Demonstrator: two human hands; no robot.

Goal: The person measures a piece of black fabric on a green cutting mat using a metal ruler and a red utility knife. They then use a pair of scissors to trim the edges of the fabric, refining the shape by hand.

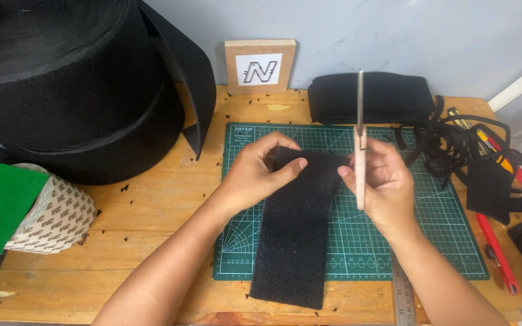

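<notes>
Over the middle of the green cutting mat point(448, 241), the right hand point(382, 181) is closed around a pair of scissors point(360, 130) held upright, blades pointing to the far side — just right of the black fabric strip point(294, 232). The left hand point(255, 172) pinches the strip's far end between thumb and fingers, lifting it off the mat. The strip's long axis runs near to far, its near end overhanging the mat onto the wooden worktop point(146, 241). The two hands sit about equally close to the far edge.
</notes>
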